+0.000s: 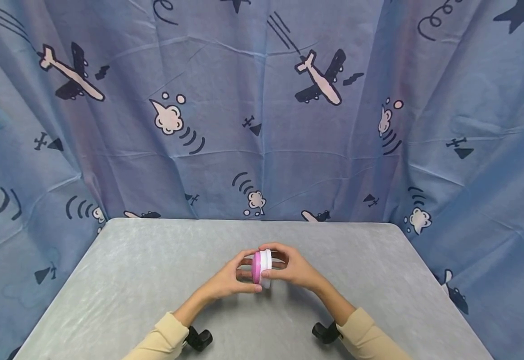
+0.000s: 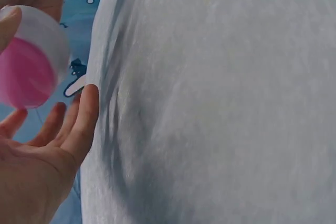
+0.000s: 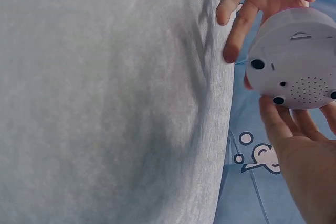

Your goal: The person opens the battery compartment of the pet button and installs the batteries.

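A round pink-and-white device (image 1: 266,260) is held up over the table, its pink face turned left and its white base right. My right hand (image 1: 291,267) grips its white rim between thumb and fingers. The base (image 3: 294,61) shows a patch of speaker holes and dark round feet in the right wrist view. My left hand (image 1: 230,277) is cupped loosely at the pink side, fingers spread. In the left wrist view, the left hand's fingers (image 2: 84,119) stand mostly apart from the pink face (image 2: 26,74), with one fingertip close below its edge.
Under both hands lies a table with a pale grey cover (image 1: 162,250). A blue curtain (image 1: 225,125) with airplane prints hangs behind it and along both sides. Black wrist mounts (image 1: 198,339) show by the beige sleeves (image 1: 164,335).
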Tool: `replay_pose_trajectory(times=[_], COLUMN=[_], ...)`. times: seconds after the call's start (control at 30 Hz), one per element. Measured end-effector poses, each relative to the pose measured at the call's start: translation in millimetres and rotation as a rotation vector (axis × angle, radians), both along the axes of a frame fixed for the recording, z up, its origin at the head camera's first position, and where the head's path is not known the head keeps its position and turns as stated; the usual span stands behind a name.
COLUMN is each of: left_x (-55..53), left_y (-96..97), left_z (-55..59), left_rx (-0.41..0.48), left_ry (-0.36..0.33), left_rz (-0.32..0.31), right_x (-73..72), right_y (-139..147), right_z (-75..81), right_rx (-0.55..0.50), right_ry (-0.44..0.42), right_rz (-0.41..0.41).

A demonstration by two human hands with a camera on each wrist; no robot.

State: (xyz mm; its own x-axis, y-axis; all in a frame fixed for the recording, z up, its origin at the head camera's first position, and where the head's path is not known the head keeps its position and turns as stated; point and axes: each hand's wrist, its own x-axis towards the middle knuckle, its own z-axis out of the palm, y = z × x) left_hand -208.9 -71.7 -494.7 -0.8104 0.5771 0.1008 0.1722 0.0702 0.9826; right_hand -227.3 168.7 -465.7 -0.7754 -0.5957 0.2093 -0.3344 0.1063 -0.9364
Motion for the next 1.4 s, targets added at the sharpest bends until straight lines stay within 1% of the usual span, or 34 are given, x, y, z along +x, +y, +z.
replay_pose_trajectory(times=[0.07,0.13,0.2,0.27,0.4,0.5,0.63,0.77,0.87,0.93,1.0,1.07,1.17,1.2,1.23,1.3,1.4], left_x=[1.3,2.2,2.6,2.6,3.2,3.8,3.0,1.1,-1.1,-2.7,-4.5,-2.5,-5.7,-6.7,-8.2,-14.7,-19.0], left_y=[2.8,5.8,8.3,9.9,10.3,8.2,5.1,2.9,1.8,1.5,2.1,2.2,2.5,2.2,1.9,1.2,1.0], left_z=[0.2,0.8,1.7,1.9,1.9,1.4,-0.4,-1.8,-1.3,-0.9,0.1,8.3,8.3,8.1,6.3,-4.3,-9.5], left_rx=[-0.004,0.012,0.033,0.044,0.008,-0.032,-0.066,-0.087,-0.077,-0.067,-0.057,-0.052,-0.045,-0.055,-0.06,-0.076,-0.119], left_ry=[-0.01,-0.025,-0.036,-0.03,0.041,0.116,0.181,0.187,0.175,0.183,0.189,0.195,0.197,0.197,0.202,0.215,0.255], left_rz=[0.0,0.008,0.022,0.042,0.113,0.172,0.201,0.211,0.215,0.211,0.203,0.186,0.164,0.159,0.152,0.148,0.148], right_x=[0.2,-0.1,-0.4,-0.6,-0.2,0.5,2.4,3.8,3.5,3.0,2.2,2.4,0.3,-0.4,-1.0,-3.0,-6.0], right_y=[0.7,1.5,2.9,4.8,9.8,12.5,15.4,17.6,19.0,20.0,21.4,21.8,23.6,24.2,24.7,26.3,26.5], right_z=[-0.7,-1.2,-1.3,-1.1,-0.9,-2.0,-3.7,-5.3,-8.2,-10.3,-12.3,-11.9,-13.8,-14.7,-15.8,-19.1,-22.8], right_rx=[-0.041,-0.076,-0.102,-0.119,-0.116,-0.075,-0.005,0.037,0.053,0.06,0.067,0.081,0.111,0.119,0.129,0.137,0.161], right_ry=[-0.009,-0.009,-0.008,-0.007,0.007,0.027,0.024,0.029,0.061,0.082,0.101,0.11,0.124,0.13,0.137,0.143,0.136], right_rz=[0.006,0.014,0.021,0.034,0.049,0.048,0.024,0.005,-0.004,-0.016,-0.03,-0.049,-0.07,-0.073,-0.076,-0.072,-0.076])
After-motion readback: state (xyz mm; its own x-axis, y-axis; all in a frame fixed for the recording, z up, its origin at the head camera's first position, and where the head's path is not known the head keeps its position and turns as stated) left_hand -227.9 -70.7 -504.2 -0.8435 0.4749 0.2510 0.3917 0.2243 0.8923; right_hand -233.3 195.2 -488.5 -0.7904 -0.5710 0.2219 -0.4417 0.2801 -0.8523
